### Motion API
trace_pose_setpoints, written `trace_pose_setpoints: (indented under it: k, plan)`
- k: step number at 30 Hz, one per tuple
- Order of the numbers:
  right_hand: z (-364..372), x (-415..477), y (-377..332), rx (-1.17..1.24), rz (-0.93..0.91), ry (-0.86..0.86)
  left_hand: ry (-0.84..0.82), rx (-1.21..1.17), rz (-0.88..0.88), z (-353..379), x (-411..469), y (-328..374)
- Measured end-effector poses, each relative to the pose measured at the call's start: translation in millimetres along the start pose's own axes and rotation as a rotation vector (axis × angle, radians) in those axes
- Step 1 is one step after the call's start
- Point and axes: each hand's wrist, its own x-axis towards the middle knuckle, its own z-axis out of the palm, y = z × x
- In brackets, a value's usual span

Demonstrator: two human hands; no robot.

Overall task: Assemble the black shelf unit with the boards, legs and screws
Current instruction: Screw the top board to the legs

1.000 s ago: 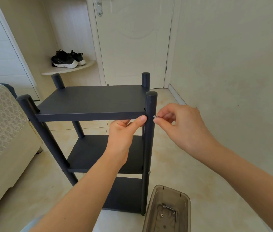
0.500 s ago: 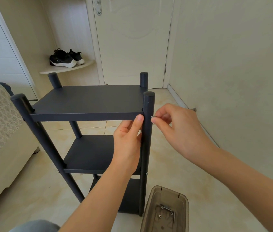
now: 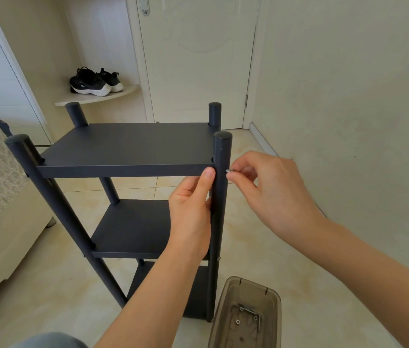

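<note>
Left hand [image 3: 191, 214] is regripping the front-right leg [image 3: 220, 151] beneath the top board [image 3: 128, 146] while right hand [image 3: 268, 197] is pinching 1 screw [image 3: 229, 171] against its side, seating likely next.

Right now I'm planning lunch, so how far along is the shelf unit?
Done: three boards sit between four legs. In hand: the right hand pinches a screw at the near right leg, left hand gripping the top board. Left: tightening it; hardware lies in the tray.
</note>
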Motion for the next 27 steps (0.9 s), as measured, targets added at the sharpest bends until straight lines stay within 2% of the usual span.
trace_pose_setpoints:
  k: [7,13,19,27]
  plan:
    - [6,1,4,0.311,0.170,-0.002,-0.006,-0.017,0.003,0,-3,1]
    - [11,-9,2,0.200,0.073,0.117,-0.016,-0.036,-0.006,0,-5,2]
    - [10,-5,2,0.178,0.072,0.084,-0.012,-0.020,0.000,-2,-5,3]
    - [-1,7,8,0.312,0.176,0.056,0.003,-0.054,0.003,-2,-8,4]
